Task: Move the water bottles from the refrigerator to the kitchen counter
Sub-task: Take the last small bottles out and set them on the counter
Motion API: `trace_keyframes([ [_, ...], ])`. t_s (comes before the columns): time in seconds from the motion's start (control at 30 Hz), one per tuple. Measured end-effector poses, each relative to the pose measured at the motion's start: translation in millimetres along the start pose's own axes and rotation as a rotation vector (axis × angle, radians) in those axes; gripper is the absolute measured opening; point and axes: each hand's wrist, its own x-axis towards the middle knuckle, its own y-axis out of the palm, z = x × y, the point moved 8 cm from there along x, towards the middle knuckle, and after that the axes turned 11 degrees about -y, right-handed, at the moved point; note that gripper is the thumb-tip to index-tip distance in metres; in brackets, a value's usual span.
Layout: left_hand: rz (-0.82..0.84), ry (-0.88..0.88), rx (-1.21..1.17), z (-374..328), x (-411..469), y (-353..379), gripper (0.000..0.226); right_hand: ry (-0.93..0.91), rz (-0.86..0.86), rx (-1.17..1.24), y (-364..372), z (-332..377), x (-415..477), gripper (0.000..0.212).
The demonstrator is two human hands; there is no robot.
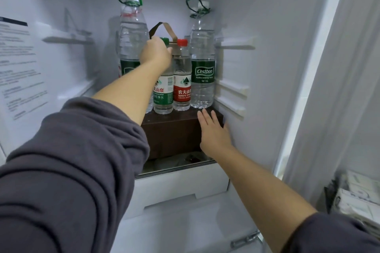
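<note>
Inside the open refrigerator several water bottles stand on a dark brown box (174,131). Two are tall with green carry loops: one at the left (132,33), one at the right (202,63). Between them stand a small green-capped bottle (164,90) and a small red-capped bottle (182,80). My left hand (156,52) grips the neck of the green-capped bottle, hiding most of its top. My right hand (213,131) is open, with straight fingers resting on the box's right front corner, just below the right tall bottle.
White shelf rails (231,96) line the right wall, and a small ledge (67,38) sticks out on the left wall. A brown strap handle (163,28) rises behind the small bottles. A white drawer (181,183) sits below the box. The door frame (308,88) stands at right.
</note>
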Motion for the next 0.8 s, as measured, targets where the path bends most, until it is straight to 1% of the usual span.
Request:
trace_keyframes([
  [0.07, -0.043, 0.037, -0.003, -4.7, -0.9, -8.8, 0.037, -0.006, 0.006, -0.011, -0.7, 0.9, -0.5, 0.090],
  [0.13, -0.072, 0.075, -0.018, -5.5, -1.1, -22.2, 0.036, -0.008, 0.013, -0.014, -1.8, 2.2, -1.1, 0.090],
  [0.27, -0.093, 0.095, -0.020, -3.6, -5.5, -52.9, 0.036, -0.003, 0.028, -0.005, -1.6, 3.4, -1.7, 0.091],
  [0.4, -0.051, 0.167, 0.017, -5.9, -18.3, -61.6, 0.036, 0.001, 0.044, 0.008, -3.3, 4.6, -1.7, 0.092],
  [0.47, -0.031, 0.172, 0.025, 0.8, -21.6, -62.7, 0.037, 0.003, 0.056, 0.010, -5.0, 5.3, -2.3, 0.091],
  [0.53, -0.060, 0.161, 0.032, 9.3, -22.2, -67.9, 0.036, 0.010, 0.071, 0.002, -7.4, 5.6, -2.2, 0.088],
  [0.6, -0.098, 0.151, 0.062, 15.8, -20.9, -72.4, 0.038, 0.020, 0.089, -0.029, -15.8, 9.3, 1.0, 0.077],
  [0.67, -0.091, 0.138, 0.067, 21.3, -18.2, -71.1, 0.038, 0.076, 0.067, 0.005, -34.6, 11.1, 9.6, 0.054],
  [0.73, -0.082, 0.118, 0.040, 26.1, -14.2, -68.6, 0.037, 0.148, -0.090, 0.154, -65.5, 10.9, 23.4, 0.029],
  [0.8, -0.093, 0.111, 0.033, 27.9, -12.1, -67.2, 0.037, 0.135, -0.258, 0.306, -97.2, 15.8, 43.9, 0.023],
])
